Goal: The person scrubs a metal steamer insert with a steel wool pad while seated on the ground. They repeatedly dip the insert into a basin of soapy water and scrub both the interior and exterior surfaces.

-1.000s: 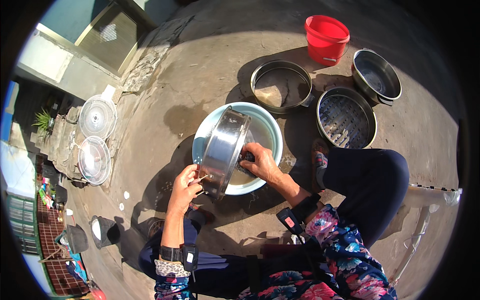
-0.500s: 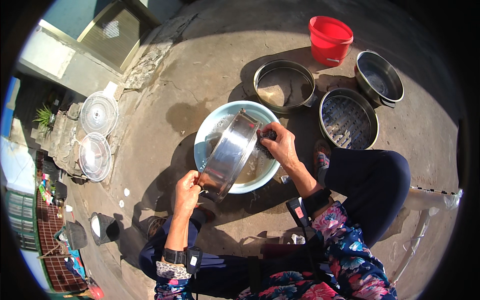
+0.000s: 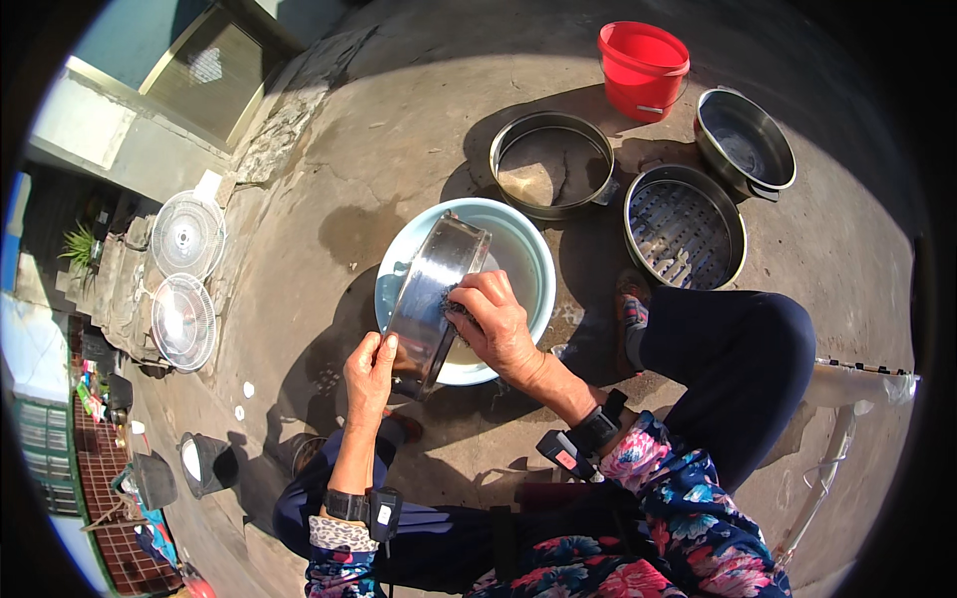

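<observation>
A shiny metal steamer ring (image 3: pixel 436 271) is tilted on its side over a light blue basin (image 3: pixel 546 269) of cloudy water. My left hand (image 3: pixel 369 375) grips its lower near edge, thumb on the outer wall. Against the right part of that wall, my right hand (image 3: pixel 491 321) presses a dark scouring pad (image 3: pixel 458 303), its fingers closed round it. Most of the pad is hidden under the fingers.
Beyond the basin stand a metal ring (image 3: pixel 551 205), a perforated steamer tray (image 3: pixel 686 227), a deep steel pot (image 3: pixel 745 143) and a red bucket (image 3: pixel 643 70). Two fan grilles (image 3: pixel 185 279) lean at the left, with a dark bucket (image 3: pixel 207 464) nearer.
My right hand has moved left from the ring's right edge onto its outer wall, bringing the scouring pad along. The ring has shifted slightly left and stands a bit steeper.
</observation>
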`<state>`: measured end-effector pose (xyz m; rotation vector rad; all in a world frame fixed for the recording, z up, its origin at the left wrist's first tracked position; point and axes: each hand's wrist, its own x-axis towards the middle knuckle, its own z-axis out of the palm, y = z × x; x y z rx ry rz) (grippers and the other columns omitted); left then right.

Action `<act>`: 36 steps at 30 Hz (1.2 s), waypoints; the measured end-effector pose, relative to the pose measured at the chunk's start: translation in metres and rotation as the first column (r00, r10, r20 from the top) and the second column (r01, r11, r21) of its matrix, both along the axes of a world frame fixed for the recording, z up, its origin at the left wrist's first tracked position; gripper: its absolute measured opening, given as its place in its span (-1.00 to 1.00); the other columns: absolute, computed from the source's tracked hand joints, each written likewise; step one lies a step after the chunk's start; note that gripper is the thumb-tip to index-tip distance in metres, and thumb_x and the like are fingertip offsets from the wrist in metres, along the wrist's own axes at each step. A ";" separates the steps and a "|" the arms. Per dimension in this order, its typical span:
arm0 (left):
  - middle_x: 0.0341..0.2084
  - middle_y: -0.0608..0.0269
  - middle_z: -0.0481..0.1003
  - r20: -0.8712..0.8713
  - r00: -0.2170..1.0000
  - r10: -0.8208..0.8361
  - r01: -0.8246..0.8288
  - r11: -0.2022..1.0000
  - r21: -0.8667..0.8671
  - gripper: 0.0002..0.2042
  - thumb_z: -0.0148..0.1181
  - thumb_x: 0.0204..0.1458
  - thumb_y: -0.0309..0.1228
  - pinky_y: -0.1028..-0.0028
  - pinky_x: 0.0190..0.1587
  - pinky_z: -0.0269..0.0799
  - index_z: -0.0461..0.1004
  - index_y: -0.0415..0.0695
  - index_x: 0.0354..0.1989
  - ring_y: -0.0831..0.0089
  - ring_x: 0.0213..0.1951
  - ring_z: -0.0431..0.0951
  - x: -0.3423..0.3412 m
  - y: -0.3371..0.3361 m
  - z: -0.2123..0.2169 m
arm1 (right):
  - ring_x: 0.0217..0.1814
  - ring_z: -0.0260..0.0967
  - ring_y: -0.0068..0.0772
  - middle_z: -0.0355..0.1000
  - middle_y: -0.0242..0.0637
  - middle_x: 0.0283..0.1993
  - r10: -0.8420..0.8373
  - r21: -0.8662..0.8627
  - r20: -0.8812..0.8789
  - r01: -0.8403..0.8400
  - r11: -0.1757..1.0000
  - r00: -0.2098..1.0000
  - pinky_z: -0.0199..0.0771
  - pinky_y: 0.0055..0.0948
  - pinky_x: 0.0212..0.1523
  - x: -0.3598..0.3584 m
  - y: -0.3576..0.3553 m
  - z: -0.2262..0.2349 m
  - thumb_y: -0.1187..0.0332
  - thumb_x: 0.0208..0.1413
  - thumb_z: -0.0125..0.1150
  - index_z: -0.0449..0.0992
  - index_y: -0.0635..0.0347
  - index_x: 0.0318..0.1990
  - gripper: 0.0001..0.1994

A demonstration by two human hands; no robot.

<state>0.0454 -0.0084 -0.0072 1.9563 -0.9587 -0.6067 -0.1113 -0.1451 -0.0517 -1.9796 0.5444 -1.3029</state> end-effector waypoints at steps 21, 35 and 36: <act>-0.73 0.29 0.24 0.302 0.949 -0.094 0.115 0.992 -0.051 -0.72 0.25 0.07 -0.33 0.53 -0.56 0.20 0.35 -0.24 -0.52 0.58 -0.63 0.18 0.000 0.010 -0.015 | -0.17 0.30 -0.10 0.38 -0.22 -0.28 -0.107 0.107 -0.134 0.122 0.987 0.985 0.35 -0.25 -0.15 -0.007 -0.041 -0.004 0.52 -0.23 0.34 0.50 0.18 -0.33 -0.77; -0.69 0.16 0.35 0.381 0.917 -0.118 0.124 0.992 0.009 -0.77 0.30 0.00 -0.33 0.45 -0.55 0.26 0.42 -0.22 -0.49 0.38 -0.65 0.35 -0.010 0.006 -0.010 | -0.21 0.27 -0.07 0.30 -0.20 -0.34 -0.123 0.051 -0.084 0.127 0.991 0.989 0.33 -0.24 -0.20 -0.008 -0.037 -0.006 0.52 -0.25 0.35 0.46 0.23 -0.40 -0.79; -0.69 0.16 0.35 0.384 0.918 -0.100 0.105 0.994 0.010 -0.77 0.30 0.00 -0.33 0.45 -0.55 0.26 0.42 -0.22 -0.50 0.38 -0.65 0.36 -0.009 0.005 -0.009 | -0.22 0.26 -0.08 0.30 -0.21 -0.33 -0.053 -0.024 -0.029 0.052 0.998 0.998 0.32 -0.24 -0.20 -0.006 -0.027 -0.006 0.52 -0.26 0.35 0.46 0.23 -0.40 -0.79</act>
